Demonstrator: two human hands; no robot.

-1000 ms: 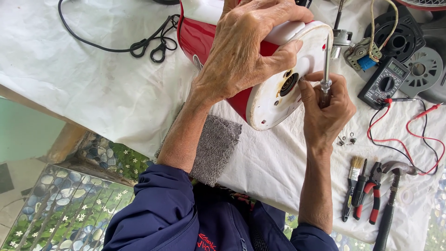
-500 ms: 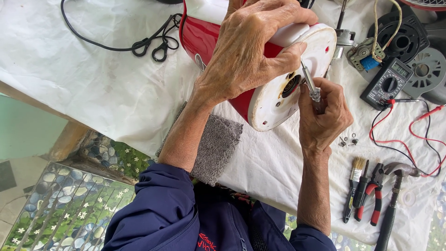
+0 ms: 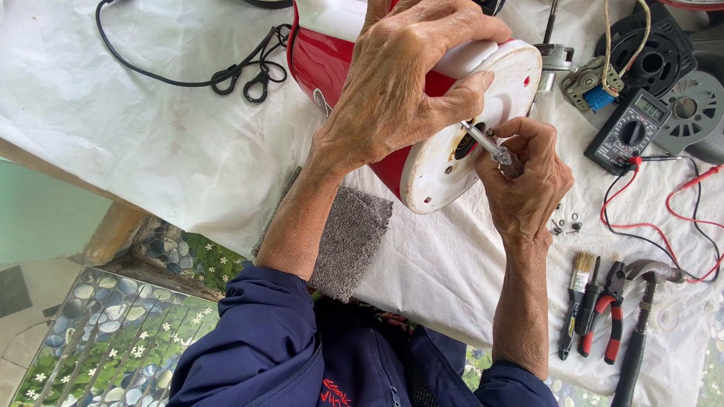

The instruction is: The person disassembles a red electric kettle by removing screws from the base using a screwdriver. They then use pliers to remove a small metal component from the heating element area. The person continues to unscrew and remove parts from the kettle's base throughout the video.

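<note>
A red appliance (image 3: pixel 332 56) with a round white base (image 3: pixel 437 169) lies on its side on the white-covered table (image 3: pixel 151 143). My left hand (image 3: pixel 400 87) grips it from above, thumb on the base's rim. In my right hand (image 3: pixel 528 181) is a screwdriver (image 3: pixel 486 145), its metal tip pushed into the dark opening in the middle of the white base.
A grey cloth (image 3: pixel 347 241) lies under my left forearm. A black cord (image 3: pixel 226 75) curls at the back left. A multimeter (image 3: pixel 630 132) with red leads, black round parts (image 3: pixel 656 53), small screws (image 3: pixel 566 224), a brush (image 3: pixel 577 301), red-handled pliers (image 3: pixel 607 313) and a hammer (image 3: pixel 641 324) lie right.
My right hand has moved the screwdriver from the base's right rim inward, tilting it so the tip now sits in the central opening. My left hand keeps its hold.
</note>
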